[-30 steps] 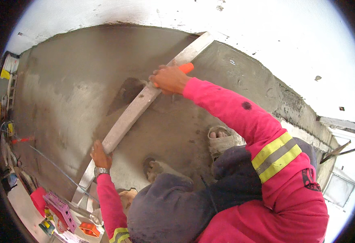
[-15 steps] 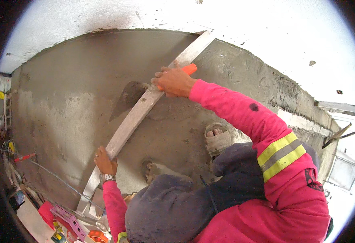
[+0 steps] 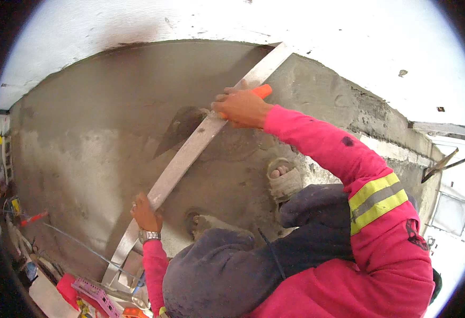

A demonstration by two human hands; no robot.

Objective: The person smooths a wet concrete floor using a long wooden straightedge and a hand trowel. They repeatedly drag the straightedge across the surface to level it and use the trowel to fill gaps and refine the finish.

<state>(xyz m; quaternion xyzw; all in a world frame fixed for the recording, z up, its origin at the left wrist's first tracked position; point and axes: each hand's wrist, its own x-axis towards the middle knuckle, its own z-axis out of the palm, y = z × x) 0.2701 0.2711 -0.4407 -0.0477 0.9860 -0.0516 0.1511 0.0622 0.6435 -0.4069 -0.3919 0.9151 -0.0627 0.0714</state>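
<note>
A long pale straightedge [image 3: 183,159] lies slantwise over the wet grey mortar floor [image 3: 100,153], from the white wall to the lower left. My left hand [image 3: 146,214], with a metal watch on its wrist, is closed round the bar's lower part. Farther up, my right hand [image 3: 243,107] is closed on an orange-handled trowel [image 3: 264,91] and rests over the same bar, its fingers at the bar's edge. The trowel's dark, mortar-smeared blade sticks out past the bar to the left.
White wall [image 3: 190,21] bounds the far side. My sandalled feet [image 3: 285,180] stand on the mortar. A taut string [image 3: 78,238] crosses the lower left, near a pink plastic crate [image 3: 92,294] and other clutter. Rough concrete [image 3: 375,122] runs along the right.
Both hands and the straightedge have shifted slightly right in the view, the trowel moving with my right hand. Both grips stay the same.
</note>
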